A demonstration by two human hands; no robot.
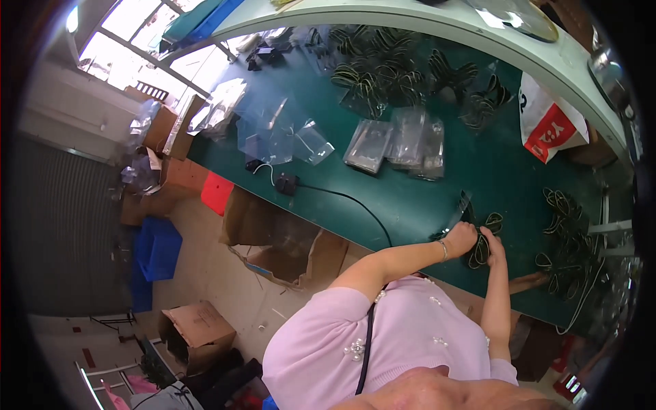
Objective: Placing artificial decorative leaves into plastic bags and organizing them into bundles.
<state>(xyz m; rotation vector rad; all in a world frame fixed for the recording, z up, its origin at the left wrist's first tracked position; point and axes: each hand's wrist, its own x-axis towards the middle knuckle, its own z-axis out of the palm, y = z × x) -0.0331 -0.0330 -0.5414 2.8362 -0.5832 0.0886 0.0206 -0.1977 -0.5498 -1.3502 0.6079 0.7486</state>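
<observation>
Close to the front edge of the green table, my two hands meet at a dark coiled cord [480, 257] with yellowish edges. Its loops stick out above and below my fingers. My right hand [495, 247] is closed on the coil from the right side. My left hand [460, 237] is curled into a fist against the coil's left side; what its fingers grip is hidden. Beside the left fist lies a narrow clear plastic bag [462, 205], slanting up and away from it.
Clear bag stacks [369, 145] lie mid-table. More coiled cords [369, 85] are heaped at the back, others [564, 212] at the right. A black adapter [286, 183] trails a cable. A white-red bag [552, 123] stands under the shelf [383, 15]. An open carton [273, 239] sits below the table edge.
</observation>
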